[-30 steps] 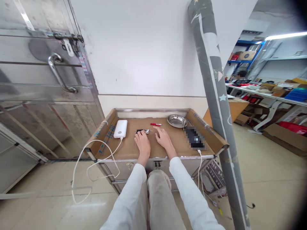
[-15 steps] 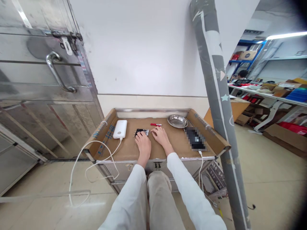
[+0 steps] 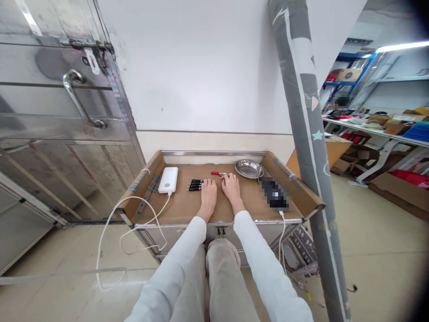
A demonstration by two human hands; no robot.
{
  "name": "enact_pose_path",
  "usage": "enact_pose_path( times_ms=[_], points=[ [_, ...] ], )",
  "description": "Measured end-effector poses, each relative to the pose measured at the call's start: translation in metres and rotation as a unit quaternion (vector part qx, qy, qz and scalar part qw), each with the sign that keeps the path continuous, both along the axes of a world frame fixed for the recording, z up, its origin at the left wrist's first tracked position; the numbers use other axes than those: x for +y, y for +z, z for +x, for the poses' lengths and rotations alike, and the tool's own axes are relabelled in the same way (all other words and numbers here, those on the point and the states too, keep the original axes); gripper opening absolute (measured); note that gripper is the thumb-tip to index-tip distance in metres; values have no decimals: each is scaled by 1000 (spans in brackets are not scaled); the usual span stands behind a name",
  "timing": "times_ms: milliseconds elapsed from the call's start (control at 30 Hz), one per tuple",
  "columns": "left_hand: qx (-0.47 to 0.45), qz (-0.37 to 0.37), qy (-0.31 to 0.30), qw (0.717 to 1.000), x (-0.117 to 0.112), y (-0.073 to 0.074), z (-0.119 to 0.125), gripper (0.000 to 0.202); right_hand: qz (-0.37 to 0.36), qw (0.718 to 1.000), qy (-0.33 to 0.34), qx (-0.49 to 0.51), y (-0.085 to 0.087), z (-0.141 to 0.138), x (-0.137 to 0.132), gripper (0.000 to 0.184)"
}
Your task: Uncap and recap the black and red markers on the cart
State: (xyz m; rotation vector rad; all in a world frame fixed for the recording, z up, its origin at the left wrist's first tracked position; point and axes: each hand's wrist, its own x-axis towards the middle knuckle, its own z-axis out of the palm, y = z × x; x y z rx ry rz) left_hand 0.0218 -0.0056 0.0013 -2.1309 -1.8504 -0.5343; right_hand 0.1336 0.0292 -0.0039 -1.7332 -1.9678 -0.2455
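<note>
Several black pens [image 3: 194, 185] lie side by side in a row on the cardboard-covered top. My left hand [image 3: 209, 194] rests palm down at their right ends, fingers stretched out, hiding those ends. Beyond my hands, a small red pen [image 3: 216, 173] lies crosswise. My right hand [image 3: 232, 188] is palm down with its fingers reaching forward, the fingertips at the red pen's right end; whether they touch it I cannot tell. Behind and to the right of that hand is a round metal dish [image 3: 249, 169].
A white power bank [image 3: 168, 180] with a cable lies at the left, a dark pixelated device [image 3: 275, 194] with its cable at the right. Raised cardboard sides [image 3: 296, 181] border the top. A tall grey wrapped roll [image 3: 310, 120] leans at the right, and a metal door [image 3: 60, 103] stands left.
My left hand has slid right, from over the black pens to their right ends, uncovering most of them. My right hand has moved slightly right and forward, its fingers now at the red pen's end.
</note>
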Motion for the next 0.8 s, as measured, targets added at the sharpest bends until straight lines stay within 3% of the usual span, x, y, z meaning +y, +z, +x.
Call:
enact_pose_path(
  times_ms=[167, 367, 800],
  points=[
    [-11, -9, -17, 1000, 8, 1, 0, 27, 17, 1000, -7, 9, -1, 0, 0, 29],
    [-29, -12, -23, 999, 14, 0, 1, 27, -20, 1000, -3, 25, 0, 3, -5, 24],
    [-37, -12, -13, 999, 13, 4, 0, 26, -21, 999, 1, 47, 2, 6, -14, 22]
  ],
)
